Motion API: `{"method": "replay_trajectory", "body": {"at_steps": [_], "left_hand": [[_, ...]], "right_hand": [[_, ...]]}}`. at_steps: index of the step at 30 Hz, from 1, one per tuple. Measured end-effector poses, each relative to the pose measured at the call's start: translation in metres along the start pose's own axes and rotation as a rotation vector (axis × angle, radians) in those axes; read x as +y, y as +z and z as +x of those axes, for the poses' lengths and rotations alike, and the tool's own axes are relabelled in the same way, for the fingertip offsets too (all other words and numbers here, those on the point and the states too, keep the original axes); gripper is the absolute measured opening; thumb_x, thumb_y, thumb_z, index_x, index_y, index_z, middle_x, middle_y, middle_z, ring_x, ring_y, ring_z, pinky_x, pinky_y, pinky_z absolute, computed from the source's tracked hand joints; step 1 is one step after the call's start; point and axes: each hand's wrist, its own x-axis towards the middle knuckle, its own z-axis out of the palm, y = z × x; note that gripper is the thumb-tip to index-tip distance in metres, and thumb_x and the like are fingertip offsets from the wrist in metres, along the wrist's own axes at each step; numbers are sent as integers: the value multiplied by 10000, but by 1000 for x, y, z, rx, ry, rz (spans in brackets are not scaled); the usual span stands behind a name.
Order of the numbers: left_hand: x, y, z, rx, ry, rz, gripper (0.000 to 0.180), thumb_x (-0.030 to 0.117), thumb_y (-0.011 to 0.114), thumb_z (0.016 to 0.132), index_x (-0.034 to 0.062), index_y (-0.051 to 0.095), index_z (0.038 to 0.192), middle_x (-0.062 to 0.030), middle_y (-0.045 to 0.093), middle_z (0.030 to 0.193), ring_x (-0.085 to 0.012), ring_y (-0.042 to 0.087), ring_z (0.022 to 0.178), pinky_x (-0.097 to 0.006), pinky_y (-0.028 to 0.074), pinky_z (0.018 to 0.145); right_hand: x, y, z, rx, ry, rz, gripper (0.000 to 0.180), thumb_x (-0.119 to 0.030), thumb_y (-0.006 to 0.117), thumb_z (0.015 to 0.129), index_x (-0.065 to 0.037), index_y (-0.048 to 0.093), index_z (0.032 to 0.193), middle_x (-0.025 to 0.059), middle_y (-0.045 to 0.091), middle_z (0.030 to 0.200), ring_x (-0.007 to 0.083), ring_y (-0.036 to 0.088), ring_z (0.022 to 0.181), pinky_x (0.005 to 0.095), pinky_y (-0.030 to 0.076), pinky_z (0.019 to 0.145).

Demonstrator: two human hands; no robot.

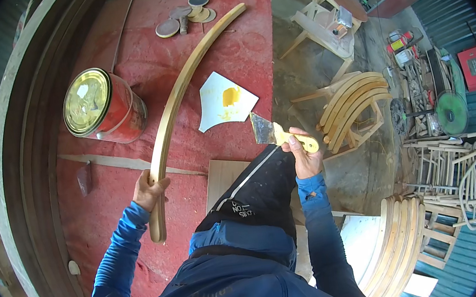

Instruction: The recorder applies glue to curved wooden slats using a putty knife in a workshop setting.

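Note:
A long curved wooden strip (170, 112) slants up and away over the red table, its near end in my left hand (148, 192), fingers wrapped round it. My right hand (306, 155) grips the pale yellow handle of a putty knife (265, 130), with the broad metal blade pointing left. Just beyond that blade, a white board (226, 100) with a pointed shape carries a smear of yellow paste (231, 96). Left of the strip stands a red can (127, 111) with a gold lid.
Sanding discs (168, 28) lie at the table's far side. Large curved wooden pieces (19, 132) rise along the left. More curved strips rest on a wooden frame (356, 100) at the right, with others stacked (396, 248) near my right elbow. A green fan (451, 112) stands farther right.

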Motion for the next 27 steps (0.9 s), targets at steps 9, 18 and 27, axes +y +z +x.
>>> {"method": "replay_trajectory", "body": {"at_steps": [9, 18, 27], "left_hand": [[4, 24, -39, -348, -87, -967, 514, 276, 681, 943, 139, 443, 1378, -81, 632, 946, -190, 637, 650, -354, 586, 567], [41, 27, -1, 65, 593, 66, 755, -49, 598, 788, 48, 378, 1504, -34, 565, 1060, -118, 532, 946, -243, 454, 827], [42, 65, 1, 10, 585, 174, 855, 1, 699, 762, 92, 355, 1540, -82, 609, 1037, -159, 614, 813, -303, 546, 748]], "right_hand": [[-4, -2, -13, 2, 19, 43, 248, -109, 674, 971, 8, 650, 1189, 73, 694, 1036, 128, 674, 804, 246, 562, 739], [-2, -10, -13, 97, 1, 72, 277, -130, 689, 964, 16, 652, 1197, 94, 715, 992, 141, 683, 778, 260, 564, 726], [-4, -19, -26, 110, 12, 124, 272, -77, 702, 942, 29, 647, 1186, 103, 711, 981, 144, 684, 759, 255, 575, 718]]}}
